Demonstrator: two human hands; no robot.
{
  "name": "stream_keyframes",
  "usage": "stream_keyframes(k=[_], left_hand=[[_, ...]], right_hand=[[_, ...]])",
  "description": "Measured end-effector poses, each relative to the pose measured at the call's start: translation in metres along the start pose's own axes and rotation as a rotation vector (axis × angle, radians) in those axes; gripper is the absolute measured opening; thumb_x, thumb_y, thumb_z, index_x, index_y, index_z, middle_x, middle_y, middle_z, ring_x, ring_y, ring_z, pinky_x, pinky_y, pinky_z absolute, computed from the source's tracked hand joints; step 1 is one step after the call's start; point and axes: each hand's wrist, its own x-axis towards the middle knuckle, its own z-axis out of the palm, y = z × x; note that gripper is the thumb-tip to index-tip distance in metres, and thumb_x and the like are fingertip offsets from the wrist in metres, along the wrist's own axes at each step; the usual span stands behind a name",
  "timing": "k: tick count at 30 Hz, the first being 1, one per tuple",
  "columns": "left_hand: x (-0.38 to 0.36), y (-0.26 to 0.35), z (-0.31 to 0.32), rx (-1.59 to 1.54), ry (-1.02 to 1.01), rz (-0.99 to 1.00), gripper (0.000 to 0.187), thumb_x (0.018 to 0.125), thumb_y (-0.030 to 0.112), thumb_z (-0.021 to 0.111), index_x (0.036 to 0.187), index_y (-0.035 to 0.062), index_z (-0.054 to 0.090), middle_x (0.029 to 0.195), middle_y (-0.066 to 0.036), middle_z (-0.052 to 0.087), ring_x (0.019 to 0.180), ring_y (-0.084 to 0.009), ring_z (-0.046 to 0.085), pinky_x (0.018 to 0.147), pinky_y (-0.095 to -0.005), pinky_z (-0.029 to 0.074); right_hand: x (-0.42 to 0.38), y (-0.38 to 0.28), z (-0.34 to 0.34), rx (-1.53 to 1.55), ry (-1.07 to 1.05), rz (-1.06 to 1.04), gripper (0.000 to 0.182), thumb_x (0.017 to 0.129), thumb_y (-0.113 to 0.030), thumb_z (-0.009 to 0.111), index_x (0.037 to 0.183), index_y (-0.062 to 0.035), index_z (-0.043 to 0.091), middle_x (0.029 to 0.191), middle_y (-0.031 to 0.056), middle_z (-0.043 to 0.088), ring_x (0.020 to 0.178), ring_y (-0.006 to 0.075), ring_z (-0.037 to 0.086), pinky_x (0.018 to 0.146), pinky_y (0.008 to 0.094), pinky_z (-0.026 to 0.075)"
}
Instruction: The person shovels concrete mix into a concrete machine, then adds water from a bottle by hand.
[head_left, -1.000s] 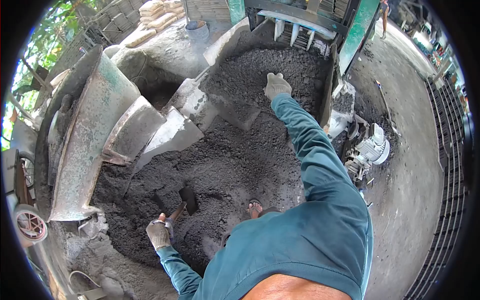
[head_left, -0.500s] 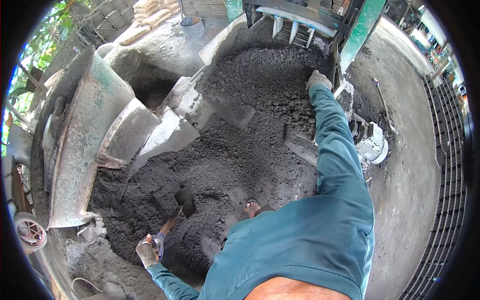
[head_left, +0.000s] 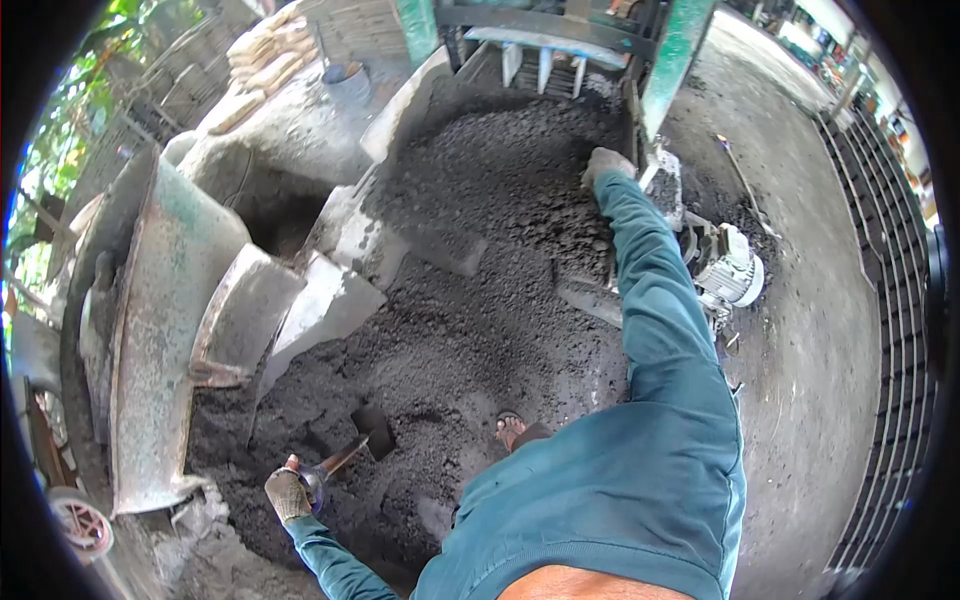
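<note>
My left hand (head_left: 287,492), in a knit glove, is closed around the grip of a shovel (head_left: 345,455). Its dark blade (head_left: 374,433) lies on the loose grey-black mix (head_left: 450,345). My right hand (head_left: 608,163), also gloved, reaches far forward to the right edge of the heaped coarse mix (head_left: 500,150), beside a metal side wall (head_left: 633,120). Its fingers look curled, and whatever they hold is hidden. One sandalled foot (head_left: 510,428) stands on the mix near the middle.
On the left stands a large rusty green metal hopper (head_left: 170,320) with a chute (head_left: 245,315). A motor (head_left: 728,268) sits right of my right arm. Behind are a green post (head_left: 675,70), stacked bags (head_left: 270,60) and a bucket (head_left: 347,85). A metal grille (head_left: 880,330) runs along the right.
The view has shifted, so most surroundings appear farther left. My left hand still grips the shovel, its blade slightly lower in view. My right hand stays at the heap's right edge.
</note>
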Motion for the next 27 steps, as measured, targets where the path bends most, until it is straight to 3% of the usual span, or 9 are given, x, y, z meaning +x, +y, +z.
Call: stream_keyframes(k=[4, 11, 15, 16, 18, 20, 21, 25, 27], left_hand=[[0.014, 0.043, 0.029, 0.592, 0.124, 0.242, 0.047, 0.091, 0.04, 0.065, 0.09, -0.0073, 0.068, 0.089, -0.027, 0.07, 0.092, -0.0435, 0.067, 0.079, -0.0476, 0.049], [0.047, 0.095, 0.087, 0.587, 0.129, 0.486, 0.052, 0.088, 0.039, 0.066, 0.112, -0.0067, 0.061, 0.106, -0.028, 0.068, 0.099, -0.0426, 0.065, 0.084, -0.0469, 0.049], [0.121, 0.085, 0.177, 0.393, -0.289, 0.708, 0.047, 0.089, 0.031, 0.061, 0.116, -0.007, 0.059, 0.103, -0.023, 0.068, 0.093, -0.0374, 0.066, 0.081, -0.0443, 0.049], [0.113, 0.084, 0.204, 0.388, -0.181, 0.836, 0.041, 0.089, 0.026, 0.057, 0.111, -0.0076, 0.058, 0.094, -0.02, 0.066, 0.082, -0.0336, 0.062, 0.076, -0.0421, 0.048], [0.142, 0.075, 0.268, 0.143, -0.605, 0.564, 0.039, 0.088, 0.024, 0.056, 0.109, -0.0087, 0.057, 0.092, -0.02, 0.064, 0.08, -0.0328, 0.06, 0.076, -0.0422, 0.048], [0.077, 0.083, 0.292, 0.469, -0.713, 0.6, 0.041, 0.091, 0.021, 0.052, 0.117, -0.0109, 0.052, 0.101, -0.023, 0.066, 0.084, -0.0317, 0.066, 0.073, -0.0411, 0.051], [-0.028, 0.084, 0.249, 0.334, -0.588, 0.942, 0.043, 0.09, 0.024, 0.053, 0.115, -0.0105, 0.055, 0.105, -0.026, 0.064, 0.095, -0.0375, 0.061, 0.087, -0.0441, 0.047], [-0.1, 0.023, 0.294, 0.554, -0.481, 1.022, 0.054, 0.087, 0.025, 0.053, 0.128, -0.0095, 0.05, 0.123, -0.032, 0.059, 0.115, -0.0446, 0.059, 0.096, -0.0481, 0.046], [-0.148, -0.007, 0.295, 0.77, -0.547, 1.053, 0.058, 0.086, 0.028, 0.055, 0.133, -0.005, 0.049, 0.131, -0.032, 0.055, 0.12, -0.0425, 0.057, 0.101, -0.0469, 0.046]], right_hand=[[-0.085, -0.027, -0.034, 0.221, 0.224, -0.006, 0.056, 0.078, -0.027, 0.079, 0.129, -0.0114, 0.061, 0.119, 0.0128, 0.069, 0.113, 0.0279, 0.066, 0.091, 0.0441, 0.055], [-0.272, 0.038, -0.041, 1.672, 0.11, -0.406, 0.047, 0.087, 0.0, 0.061, 0.134, -0.0057, 0.054, 0.098, 0.0143, 0.068, 0.07, 0.0187, 0.065, 0.052, 0.0322, 0.055], [-0.46, 0.112, 0.062, 2.473, 0.254, -0.491, 0.054, 0.085, -0.001, 0.063, 0.137, -0.0081, 0.051, 0.107, 0.0124, 0.064, 0.078, 0.029, 0.066, 0.062, 0.0393, 0.061], [-0.504, 0.124, 0.091, 2.504, 0.312, -0.432, 0.054, 0.084, -0.005, 0.066, 0.137, -0.0089, 0.051, 0.11, 0.0114, 0.063, 0.081, 0.0303, 0.067, 0.064, 0.0397, 0.061], [-0.587, 0.142, 0.147, 2.562, 0.414, -0.252, 0.055, 0.084, -0.011, 0.07, 0.135, -0.0101, 0.052, 0.111, 0.0097, 0.063, 0.085, 0.0318, 0.067, 0.065, 0.0401, 0.061], [-0.664, 0.148, 0.199, 2.611, 0.533, -0.046, 0.053, 0.084, -0.014, 0.072, 0.134, -0.0108, 0.053, 0.107, 0.009, 0.064, 0.086, 0.0317, 0.066, 0.064, 0.04, 0.06], [-0.7, 0.148, 0.223, 2.631, 0.614, 0.035, 0.052, 0.084, -0.015, 0.072, 0.133, -0.0112, 0.053, 0.105, 0.009, 0.064, 0.086, 0.0315, 0.066, 0.064, 0.0399, 0.06], [-0.808, 0.145, 0.313, 2.498, 0.941, 0.605, 0.033, 0.088, -0.019, 0.07, 0.119, -0.0134, 0.059, 0.092, 0.006, 0.064, 0.08, 0.0269, 0.064, 0.061, 0.045, 0.056], [-0.85, 0.149, 0.398, 2.466, 0.972, 0.897, 0.047, 0.088, -0.02, 0.068, 0.133, -0.0118, 0.056, 0.098, 0.0039, 0.067, 0.08, 0.0216, 0.063, 0.059, 0.0502, 0.054]])
